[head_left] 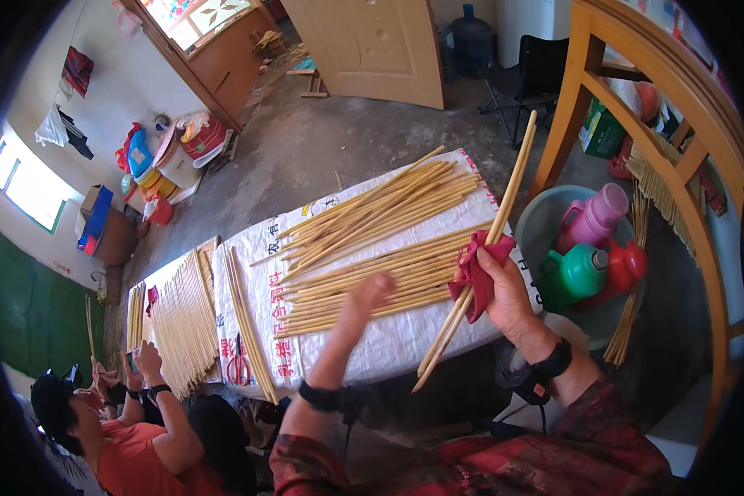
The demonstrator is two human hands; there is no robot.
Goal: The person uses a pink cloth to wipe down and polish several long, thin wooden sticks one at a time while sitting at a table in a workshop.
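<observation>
My right hand [508, 289] is closed round a dark red cloth [475, 277], which wraps a couple of long pale yellow sticks [514, 186]. These sticks stand at a slant above the right end of the white woven sacking [364, 364]. Blurred by motion, my left hand [369, 299] hovers over a row of similar sticks [422, 271]; its fingers cannot be made out, and nothing shows in it. Beyond that row lies a looser, crossing pile of sticks [372, 207]. Several more sticks [250, 326] lie to the left, beside red-handled scissors [238, 364].
At right, a basin [541, 219] holds pink, green and red flasks, with a wooden chair frame [583, 78] beyond. A co-worker in an orange shirt [145, 455] sits at left by another row of sticks [188, 322]. A wooden door [364, 41] stands at the back.
</observation>
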